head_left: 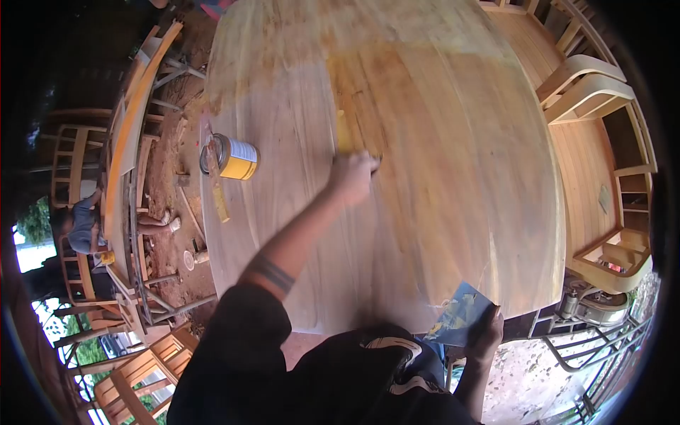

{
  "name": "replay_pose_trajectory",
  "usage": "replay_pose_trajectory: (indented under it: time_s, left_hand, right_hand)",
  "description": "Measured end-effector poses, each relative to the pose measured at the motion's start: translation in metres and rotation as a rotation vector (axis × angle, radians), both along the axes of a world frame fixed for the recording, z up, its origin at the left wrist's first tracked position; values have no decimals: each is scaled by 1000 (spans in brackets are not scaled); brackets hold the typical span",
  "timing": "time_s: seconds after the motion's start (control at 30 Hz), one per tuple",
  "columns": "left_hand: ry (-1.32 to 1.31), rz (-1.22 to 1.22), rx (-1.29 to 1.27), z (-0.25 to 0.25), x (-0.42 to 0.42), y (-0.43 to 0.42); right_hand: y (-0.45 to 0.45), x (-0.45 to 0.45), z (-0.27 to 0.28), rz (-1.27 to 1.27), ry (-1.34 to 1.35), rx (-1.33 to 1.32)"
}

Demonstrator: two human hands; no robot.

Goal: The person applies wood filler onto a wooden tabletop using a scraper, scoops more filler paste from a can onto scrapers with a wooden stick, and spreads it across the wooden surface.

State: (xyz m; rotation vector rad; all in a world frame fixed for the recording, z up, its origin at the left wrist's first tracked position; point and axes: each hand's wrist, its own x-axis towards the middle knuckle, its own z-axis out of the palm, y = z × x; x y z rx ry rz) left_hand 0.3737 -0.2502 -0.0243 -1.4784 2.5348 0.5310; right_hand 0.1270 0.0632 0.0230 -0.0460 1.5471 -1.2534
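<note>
My left hand [350,177] is closed over the middle of a large wooden tabletop [453,163], touching its surface. A small dark edge shows at its fingers; most of what it holds is hidden. Around it the wood carries a yellowish-brown smear, while the wood to the left is paler. My right hand [489,331] grips a flat blue board [460,314] at the near edge of the tabletop, and yellowish paste is smeared on the board. A yellow can [239,159] with a white and blue label stands on the left side. Beside it lies a stained stick-like tool [220,202].
Wooden bench or chair frames [588,88] line the right side. At the left, a person [85,225] is near a long wooden piece [138,106] on metal supports. Another wooden frame [145,368] stands lower left. Dark metal bars [588,347] are at lower right.
</note>
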Motion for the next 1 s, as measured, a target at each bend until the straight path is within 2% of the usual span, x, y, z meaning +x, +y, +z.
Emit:
replay_pose_trajectory:
  time_s: [0.13,0.2,0.27,0.3,0.33,0.37,0.43,0.47,0.5,0.53,0.6,0.63,0.7,0.77,0.8,0.83,0.87,0.9,0.93,1.0]
  left_hand:
    - [204,-23,-222,-15,-9,127]
    - [213,-144,-204,0,-9,166]
    - [196,-200,143,27,-6,144]
    - [178,-227,324,35,2,127]
    - [291,-200,203,24,14,91]
    - [109,-38,252,47,3,39]
    - [381,138,113,-6,42,-75]
    - [299,86,19,-6,51,-125]
    - [264,126,80,-9,58,-170]
    - [168,17,96,-1,63,-204]
    - [31,174,179,3,59,-222]
    - [6,171,230,9,55,-213]
    - [-53,168,329,19,41,-176]
    - [173,20,328,13,46,-117]
    - [149,-32,279,10,43,-81]
    - [103,77,252,10,37,-38]
    - [208,119,237,18,31,3]
    - [97,46,250,27,25,37]
    - [45,-6,351,38,24,59]
    - [16,-33,507,49,22,59]
  right_hand:
    - [1,-7,6,-68,-52,-30]
    - [14,-18,4,-50,-86,-67]
    - [16,-21,-7,226,951,-156]
    - [21,-20,-10,116,692,-97]
    - [27,-19,-13,-50,424,-41]
    - [32,-19,-16,-239,198,22]
    - [59,-29,-16,-146,-26,-107]
    - [54,-24,-11,-189,15,-85]
    - [44,-15,-6,-231,60,-67]
    - [44,-13,-5,-236,114,-34]
    - [52,-15,-11,-206,225,45]
    - [57,-18,-12,-170,281,86]
    - [38,-10,-4,-367,157,94]
    - [34,-8,-5,-198,475,10]
    - [39,-11,-17,80,852,-85]
    - [37,-12,-19,156,885,-105]
    - [36,-13,-21,230,918,-128]
    - [34,-14,-24,301,950,-155]
    - [32,-11,-20,244,879,-102]
    - [23,-8,-15,208,945,-125]
